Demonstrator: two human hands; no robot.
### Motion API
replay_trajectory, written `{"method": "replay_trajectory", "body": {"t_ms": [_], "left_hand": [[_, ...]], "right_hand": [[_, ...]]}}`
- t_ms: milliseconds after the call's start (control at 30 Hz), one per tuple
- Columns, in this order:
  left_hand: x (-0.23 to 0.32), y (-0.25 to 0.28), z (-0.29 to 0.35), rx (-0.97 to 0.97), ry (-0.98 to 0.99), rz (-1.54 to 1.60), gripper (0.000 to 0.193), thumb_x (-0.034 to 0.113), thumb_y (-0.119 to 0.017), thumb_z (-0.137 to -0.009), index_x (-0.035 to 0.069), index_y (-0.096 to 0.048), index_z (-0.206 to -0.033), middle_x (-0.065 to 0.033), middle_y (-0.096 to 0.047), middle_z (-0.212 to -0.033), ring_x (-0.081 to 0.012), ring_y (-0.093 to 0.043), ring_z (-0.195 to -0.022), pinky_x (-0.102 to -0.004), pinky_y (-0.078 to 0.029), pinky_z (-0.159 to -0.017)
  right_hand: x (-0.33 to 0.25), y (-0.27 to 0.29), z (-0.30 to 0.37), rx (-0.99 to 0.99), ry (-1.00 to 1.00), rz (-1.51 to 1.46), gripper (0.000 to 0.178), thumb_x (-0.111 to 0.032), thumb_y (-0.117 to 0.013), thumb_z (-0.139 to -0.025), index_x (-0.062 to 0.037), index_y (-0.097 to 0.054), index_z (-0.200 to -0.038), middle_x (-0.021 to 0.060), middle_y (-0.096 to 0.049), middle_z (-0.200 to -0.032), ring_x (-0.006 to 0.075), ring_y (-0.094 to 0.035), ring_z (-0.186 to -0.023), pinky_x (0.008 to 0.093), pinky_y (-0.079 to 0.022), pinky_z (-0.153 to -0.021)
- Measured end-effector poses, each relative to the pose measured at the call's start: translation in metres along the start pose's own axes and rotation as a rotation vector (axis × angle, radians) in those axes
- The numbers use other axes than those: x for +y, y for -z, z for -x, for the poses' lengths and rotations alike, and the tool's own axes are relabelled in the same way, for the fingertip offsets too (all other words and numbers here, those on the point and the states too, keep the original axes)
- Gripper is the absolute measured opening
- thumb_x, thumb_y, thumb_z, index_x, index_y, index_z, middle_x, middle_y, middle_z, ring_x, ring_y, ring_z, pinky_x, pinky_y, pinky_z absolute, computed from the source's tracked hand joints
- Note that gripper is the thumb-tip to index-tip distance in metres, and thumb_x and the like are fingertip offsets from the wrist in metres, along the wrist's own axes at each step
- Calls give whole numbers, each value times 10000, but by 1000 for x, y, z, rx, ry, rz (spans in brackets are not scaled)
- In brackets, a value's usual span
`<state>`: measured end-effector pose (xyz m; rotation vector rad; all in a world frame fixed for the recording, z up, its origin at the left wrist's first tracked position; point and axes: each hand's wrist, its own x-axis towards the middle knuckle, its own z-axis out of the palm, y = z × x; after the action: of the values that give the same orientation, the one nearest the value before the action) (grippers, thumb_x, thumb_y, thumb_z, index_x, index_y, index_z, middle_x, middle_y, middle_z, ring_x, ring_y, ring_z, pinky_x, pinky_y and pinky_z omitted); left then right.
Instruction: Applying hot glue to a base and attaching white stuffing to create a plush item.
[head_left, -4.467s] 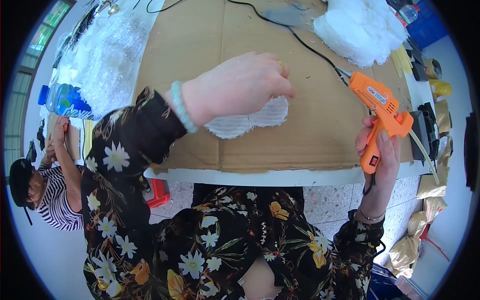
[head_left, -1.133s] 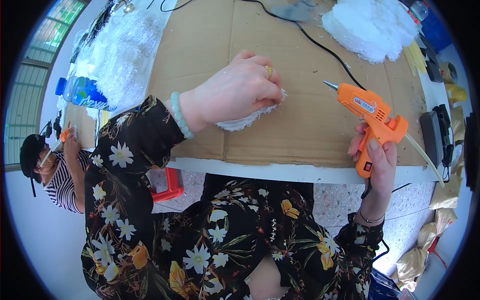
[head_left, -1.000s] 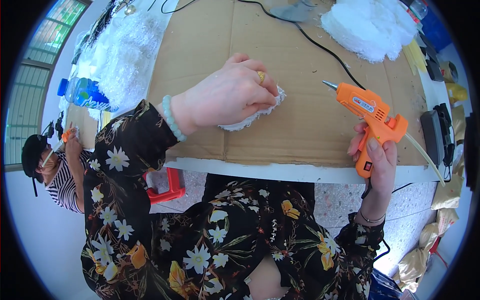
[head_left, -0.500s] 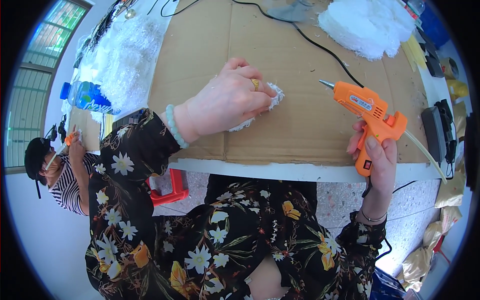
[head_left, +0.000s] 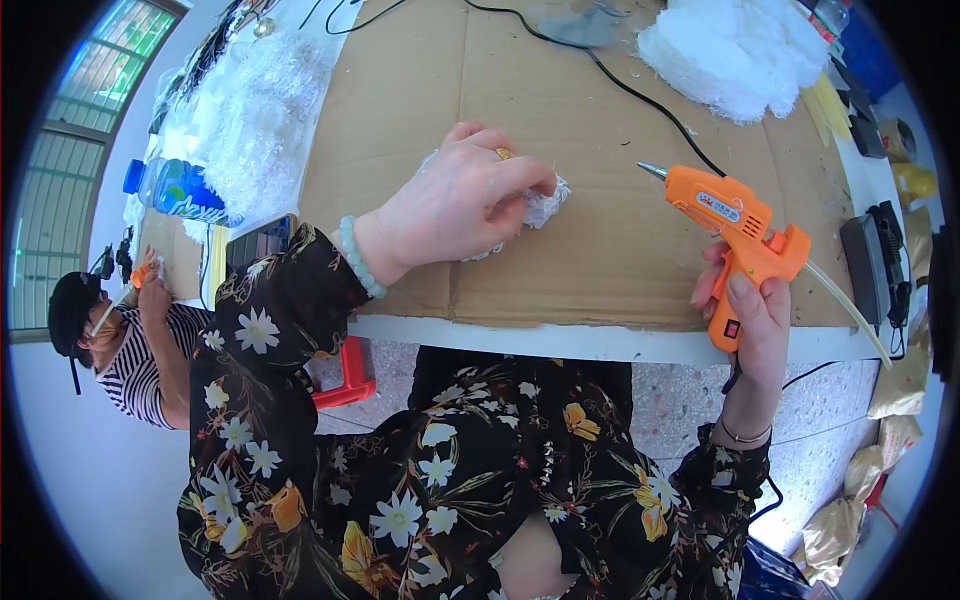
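One glue gun [head_left: 742, 232]; in right hand [head_left: 766, 318]

An orange plastic glue gun [head_left: 742, 222], metal nozzle [head_left: 653, 171] toward upper left, is right of centre; a frayed white fabric piece [head_left: 547, 206] is mid-frame, partly hidden.

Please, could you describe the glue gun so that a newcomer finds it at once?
Start from the big brown cardboard and look toward its right side. There the right hand holds the glue gun, its metal nozzle pointing toward the upper left. Its bright orange body sets it apart from the black cord and the white fluff nearby.
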<state>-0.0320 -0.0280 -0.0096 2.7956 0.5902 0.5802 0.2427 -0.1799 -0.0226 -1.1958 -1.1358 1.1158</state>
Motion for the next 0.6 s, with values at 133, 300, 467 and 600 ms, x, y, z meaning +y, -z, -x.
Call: {"method": "replay_trajectory", "body": {"t_ms": [133,300,467,600], "left_hand": [[9,0,-5,33,28,0,256,162,-702,-694,134,-611,-932,-27,-637,-762,-240,-572,-833,-401,-402,-848],[6,-4,-6,-48,22,-19,393,283,-779,-636,133,-606,-955,-36,-643,-861,-266,-561,-936,-406,-380,-893],[11,5,-1,25,21,5,414,232,-795,-603,132,-597,-953,-37,-617,-968,-273,-541,-981,-411,-372,-904],[22,18,16,141,41,-139,433,198,-801,-561,124,-591,-932,-35,-579,-984,-261,-523,-979,-420,-372,-889]], "right_hand": [[2,1,0,17,9,-6,415,-327,-553,-883,27,-522,-1096,71,-596,-819,104,-572,-668,206,-427,-560],[0,0,0,17,5,-10,425,-336,-557,-881,28,-524,-1097,71,-598,-800,101,-570,-669,207,-427,-559],[0,1,0,-17,-9,-4,439,-339,-572,-870,31,-523,-1101,75,-598,-842,109,-579,-679,214,-432,-559],[-8,-4,6,-58,-12,-22,465,-322,-604,-848,33,-507,-1132,88,-587,-980,134,-603,-717,229,-450,-575]]}}
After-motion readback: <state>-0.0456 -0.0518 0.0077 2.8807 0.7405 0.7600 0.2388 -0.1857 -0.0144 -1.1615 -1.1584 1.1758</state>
